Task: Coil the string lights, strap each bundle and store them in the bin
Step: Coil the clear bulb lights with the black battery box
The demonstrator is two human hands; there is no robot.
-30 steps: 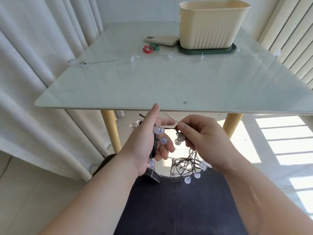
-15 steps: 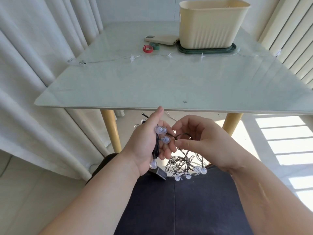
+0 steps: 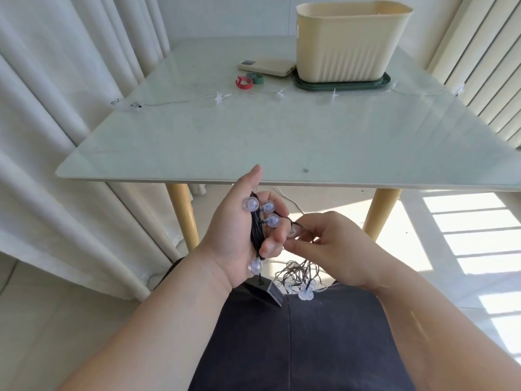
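Below the table's front edge, my left hand (image 3: 239, 232) grips a coiled bundle of dark-wired globe string lights (image 3: 258, 221), its thumb pointing up. My right hand (image 3: 327, 244) pinches the wire just right of the bundle. The loose remainder of the string (image 3: 300, 277) hangs in a tangle onto my lap, next to its small dark box (image 3: 266, 290). A second string with clear star lights (image 3: 220, 97) lies stretched across the glass table (image 3: 253, 142). The cream bin (image 3: 349, 40) stands at the back on a green lid (image 3: 342, 85). A red strap (image 3: 244, 82) and a green strap (image 3: 255, 77) lie left of it.
A cream phone-like device (image 3: 267, 66) lies beside the bin. White curtains (image 3: 56, 136) hang at the left and blinds (image 3: 485, 52) at the right. Wooden table legs (image 3: 183, 215) stand either side of my knees.
My right hand has moved down and a little right, drawing the wire around the bundle. The loose tangle on my lap has shrunk slightly and shifted. My left hand stays put.
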